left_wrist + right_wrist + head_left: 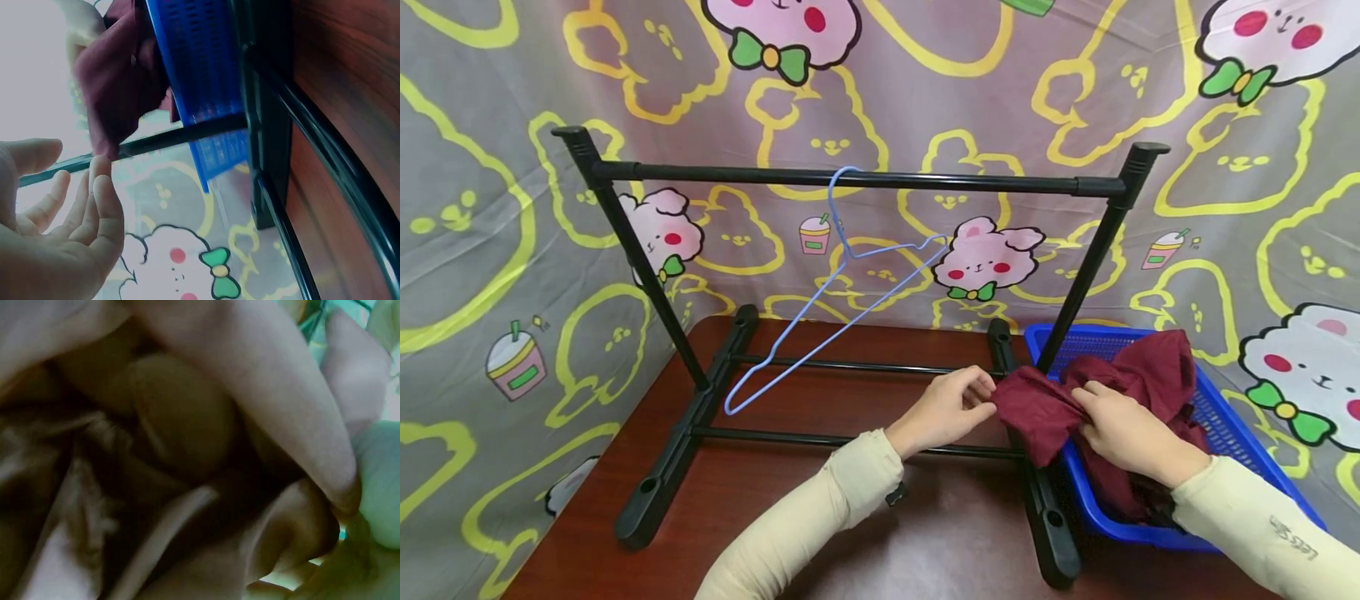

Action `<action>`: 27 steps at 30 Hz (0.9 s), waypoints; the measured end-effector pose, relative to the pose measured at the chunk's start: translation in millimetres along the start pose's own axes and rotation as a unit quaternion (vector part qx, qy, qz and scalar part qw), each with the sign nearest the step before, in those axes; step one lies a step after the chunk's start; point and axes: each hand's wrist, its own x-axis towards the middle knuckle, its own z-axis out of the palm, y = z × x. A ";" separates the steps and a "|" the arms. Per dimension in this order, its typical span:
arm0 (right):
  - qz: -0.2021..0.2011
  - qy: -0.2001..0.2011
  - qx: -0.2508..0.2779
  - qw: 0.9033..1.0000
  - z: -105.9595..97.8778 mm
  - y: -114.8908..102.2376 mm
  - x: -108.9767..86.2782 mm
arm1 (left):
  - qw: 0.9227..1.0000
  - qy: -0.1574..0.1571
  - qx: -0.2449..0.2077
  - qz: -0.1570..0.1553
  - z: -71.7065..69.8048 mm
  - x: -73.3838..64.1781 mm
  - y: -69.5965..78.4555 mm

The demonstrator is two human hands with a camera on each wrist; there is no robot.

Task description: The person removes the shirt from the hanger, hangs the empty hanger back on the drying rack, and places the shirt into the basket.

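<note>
A crumpled maroon cloth garment (1037, 412) stretches leftward over the edge of a blue plastic basket (1157, 537); its kind is hard to tell. My right hand (1123, 429) grips it above the basket, and folds of the fabric (75, 506) fill much of the right wrist view. Just left of the garment's near end is my left hand (951, 408), fingers loosely bent and thumb apart. In the left wrist view its fingertips (100, 165) are at the cloth's lower corner; whether they touch it is unclear.
A black garment rack (970, 181) stands on the brown table (955, 517), its right foot beside the basket. One light-blue hanger (847, 254) hangs from the top bar, left of centre. More maroon and dark cloth lies in the basket. A patterned curtain (880, 100) surrounds the table.
</note>
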 end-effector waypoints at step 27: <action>0.164 0.010 0.008 0.986 -22.2 63.8 -20.3 | 0.999 -0.036 0.011 -0.030 0.3 -1.9 -21.4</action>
